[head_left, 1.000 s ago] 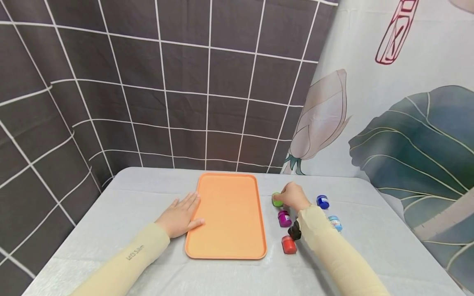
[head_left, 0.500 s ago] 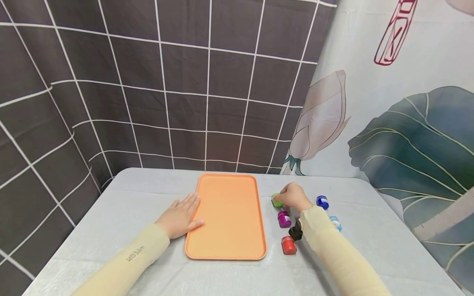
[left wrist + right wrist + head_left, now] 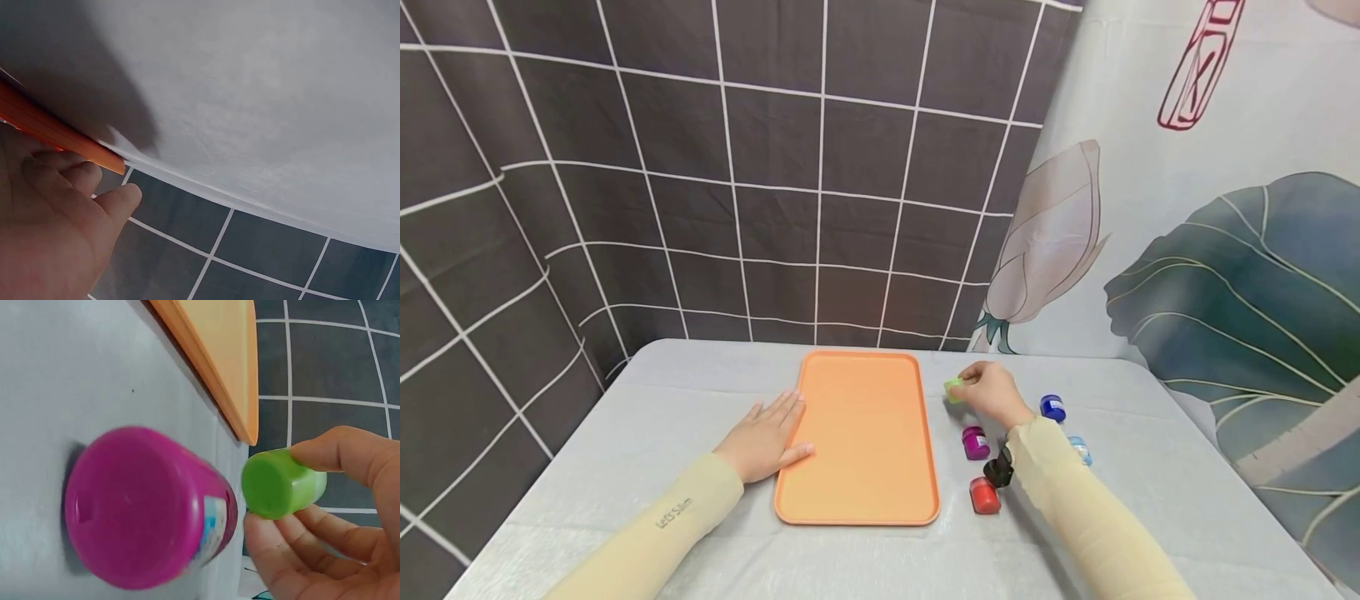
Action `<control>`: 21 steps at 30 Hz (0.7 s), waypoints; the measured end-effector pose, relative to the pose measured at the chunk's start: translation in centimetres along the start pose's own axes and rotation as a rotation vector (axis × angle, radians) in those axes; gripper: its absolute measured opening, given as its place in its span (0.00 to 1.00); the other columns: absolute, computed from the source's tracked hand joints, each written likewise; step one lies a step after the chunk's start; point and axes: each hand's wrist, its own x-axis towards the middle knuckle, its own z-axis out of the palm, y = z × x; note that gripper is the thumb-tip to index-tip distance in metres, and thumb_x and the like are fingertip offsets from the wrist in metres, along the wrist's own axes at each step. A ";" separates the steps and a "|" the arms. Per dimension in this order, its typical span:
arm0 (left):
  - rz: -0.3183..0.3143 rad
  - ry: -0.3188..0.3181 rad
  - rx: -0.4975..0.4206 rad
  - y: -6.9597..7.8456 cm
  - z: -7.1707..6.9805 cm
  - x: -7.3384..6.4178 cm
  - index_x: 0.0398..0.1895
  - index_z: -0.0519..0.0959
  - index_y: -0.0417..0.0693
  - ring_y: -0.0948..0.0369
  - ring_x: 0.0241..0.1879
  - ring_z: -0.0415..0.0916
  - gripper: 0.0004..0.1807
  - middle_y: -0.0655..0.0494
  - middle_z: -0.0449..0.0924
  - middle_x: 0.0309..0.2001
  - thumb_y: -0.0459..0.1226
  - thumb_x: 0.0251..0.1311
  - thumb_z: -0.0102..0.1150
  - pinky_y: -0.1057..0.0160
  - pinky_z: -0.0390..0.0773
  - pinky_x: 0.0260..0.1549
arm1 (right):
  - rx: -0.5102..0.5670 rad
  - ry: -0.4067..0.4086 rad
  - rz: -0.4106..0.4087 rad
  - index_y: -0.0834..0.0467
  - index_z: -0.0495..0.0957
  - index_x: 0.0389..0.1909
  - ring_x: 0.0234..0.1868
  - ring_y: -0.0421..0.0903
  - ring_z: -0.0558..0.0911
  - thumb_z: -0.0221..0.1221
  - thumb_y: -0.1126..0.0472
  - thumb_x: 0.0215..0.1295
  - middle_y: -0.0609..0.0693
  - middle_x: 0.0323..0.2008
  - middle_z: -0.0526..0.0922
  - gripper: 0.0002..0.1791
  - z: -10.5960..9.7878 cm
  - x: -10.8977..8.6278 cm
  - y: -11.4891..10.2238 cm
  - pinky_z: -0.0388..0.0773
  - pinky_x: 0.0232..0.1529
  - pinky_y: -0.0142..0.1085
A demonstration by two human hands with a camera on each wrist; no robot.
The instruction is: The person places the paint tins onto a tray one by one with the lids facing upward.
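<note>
My left hand point(image 3: 762, 442) lies flat over the left rim of the orange tray point(image 3: 865, 433), fingers straight and thumb spread. In the left wrist view, the fingers are beside the tray's orange edge point(image 3: 62, 134). To the right of the tray, my right hand point(image 3: 992, 393) pinches a small green jar point(image 3: 953, 389) between thumb and fingers. The right wrist view shows this jar point(image 3: 272, 484) tilted and held off the table. A purple jar point(image 3: 976, 443) stands nearer to me, below the right hand, and looms large in that wrist view.
A red jar point(image 3: 984, 496) sits nearest the front. Beyond the right forearm are a dark blue jar point(image 3: 1053, 407) and a light blue jar point(image 3: 1081, 451), partly covered by the sleeve. A black object point(image 3: 999, 468) shows by the right wrist. Grey tiled cloth point(image 3: 775, 250) hangs behind.
My right hand has lifted the green jar off the table and moved it slightly away from me and to the left. The left hand and tray stay put.
</note>
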 end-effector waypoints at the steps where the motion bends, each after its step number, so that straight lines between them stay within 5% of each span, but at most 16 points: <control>1: 0.001 0.001 0.000 0.0 0.0 0.0 0.74 0.59 0.28 0.40 0.76 0.54 0.43 0.33 0.57 0.76 0.55 0.74 0.51 0.34 0.55 0.70 | 0.010 0.009 -0.010 0.69 0.79 0.47 0.39 0.50 0.82 0.69 0.60 0.58 0.60 0.41 0.84 0.20 0.1 0.1 0.0 0.82 0.46 0.42; 21: -0.009 -0.006 -0.007 0.1 -0.1 0.0 0.74 0.60 0.28 0.41 0.76 0.53 0.42 0.34 0.57 0.76 0.55 0.74 0.51 0.34 0.54 0.71 | 0.212 0.111 -0.134 0.69 0.80 0.49 0.44 0.54 0.87 0.70 0.67 0.57 0.62 0.42 0.86 0.19 2.3 0.7 -2.8 0.85 0.44 0.37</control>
